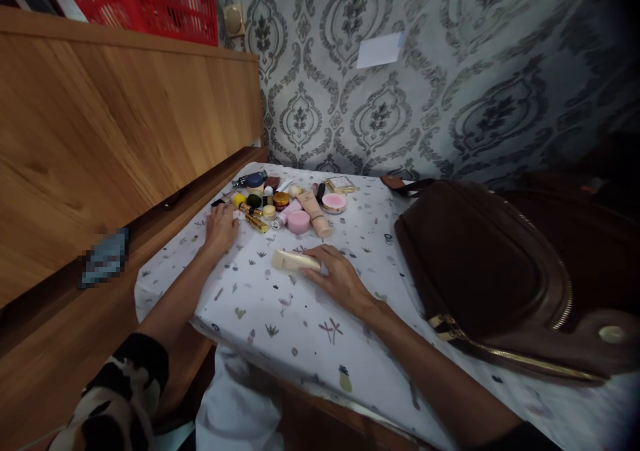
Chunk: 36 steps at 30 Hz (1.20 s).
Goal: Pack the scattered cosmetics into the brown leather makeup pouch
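Where cosmetics (281, 201) cluster, the left hand (221, 229) reaches; right (343, 279) holds a tube (294, 261).

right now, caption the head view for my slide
Right hand holding a pale tube, left hand beside clustered cosmetics.

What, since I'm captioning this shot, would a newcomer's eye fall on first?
Probably the large brown bag, which fills much of the right side, and the bright red basket on the wooden cabinet at upper left. Near the centre, the right hand holds a cream-coloured tube over the printed white cloth. Just beyond it lies a colourful cluster of cosmetics, with the left hand at its left edge.
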### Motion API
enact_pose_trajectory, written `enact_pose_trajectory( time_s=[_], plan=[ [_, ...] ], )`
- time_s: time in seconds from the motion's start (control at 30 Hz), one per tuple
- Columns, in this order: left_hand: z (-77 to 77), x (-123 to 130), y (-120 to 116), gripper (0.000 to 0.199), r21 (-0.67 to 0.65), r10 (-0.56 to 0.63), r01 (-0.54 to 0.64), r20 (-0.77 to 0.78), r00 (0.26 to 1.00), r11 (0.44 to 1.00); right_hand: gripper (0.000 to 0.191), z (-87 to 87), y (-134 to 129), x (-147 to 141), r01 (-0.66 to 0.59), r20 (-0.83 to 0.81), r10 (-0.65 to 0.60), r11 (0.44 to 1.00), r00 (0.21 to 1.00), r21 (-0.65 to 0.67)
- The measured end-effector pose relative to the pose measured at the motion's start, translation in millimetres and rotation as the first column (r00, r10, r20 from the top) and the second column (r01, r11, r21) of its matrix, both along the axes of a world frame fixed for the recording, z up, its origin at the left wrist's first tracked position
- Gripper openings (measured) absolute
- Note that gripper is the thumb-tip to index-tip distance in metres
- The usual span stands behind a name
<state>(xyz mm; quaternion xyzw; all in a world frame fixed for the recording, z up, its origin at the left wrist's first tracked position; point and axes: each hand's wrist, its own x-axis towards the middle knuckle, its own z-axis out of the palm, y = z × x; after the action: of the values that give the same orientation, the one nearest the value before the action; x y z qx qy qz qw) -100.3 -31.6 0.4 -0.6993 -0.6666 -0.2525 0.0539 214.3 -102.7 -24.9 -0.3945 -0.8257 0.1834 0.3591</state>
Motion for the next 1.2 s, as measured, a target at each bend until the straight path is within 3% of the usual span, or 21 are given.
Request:
enact_pose_trajectory(
  time_s=[0.07,0.13,0.43,0.63,0.9,1.03,1.13,1.2],
  plan=[
    [-0.7,-10,1,0.043,-0.042,0.168,-0.17,-0.041,0.985,0.985,0.023,0.8,0,0,0.006,0.003,-0.006,1.0,1.0,-0.006],
    [-3.5,-17,2,0.046,-0.089,0.224,-0.228,-0.051,0.973,0.97,0.023,1.2,-1,-1,0.01,0.004,-0.01,1.0,1.0,-0.01],
    [-3.9,-27,10,0.041,-0.128,0.154,-0.157,-0.031,0.988,0.979,0.023,0.6,0,0,0.01,0.006,-0.009,1.0,1.0,-0.016],
    [3.8,-23,-1,0.044,-0.126,0.243,-0.255,-0.1,0.965,0.959,0.024,3.9,-2,0,0.009,0.006,-0.009,1.0,1.0,-0.012],
    [22.3,0,-21,0.06,-0.24,0.29,-0.347,-0.245,0.925,0.907,0.024,2.9,-1,-1,0.019,0.014,-0.019,1.0,1.0,-0.012],
    [28.2,15,-26,0.071,-0.328,0.217,-0.249,-0.129,0.968,0.911,0.024,1.5,-1,-1,0.015,0.008,-0.015,1.0,1.0,-0.015],
    [29.0,18,-27,0.068,-0.364,0.107,-0.123,-0.064,0.992,0.923,0.023,0.8,0,-1,0.012,0.004,-0.012,1.0,1.0,-0.005],
    [27.5,18,-25,0.062,-0.357,0.068,-0.098,-0.096,0.993,0.929,0.022,0.4,-1,-1,0.021,0.0,-0.021,1.0,1.0,0.004]
  ],
)
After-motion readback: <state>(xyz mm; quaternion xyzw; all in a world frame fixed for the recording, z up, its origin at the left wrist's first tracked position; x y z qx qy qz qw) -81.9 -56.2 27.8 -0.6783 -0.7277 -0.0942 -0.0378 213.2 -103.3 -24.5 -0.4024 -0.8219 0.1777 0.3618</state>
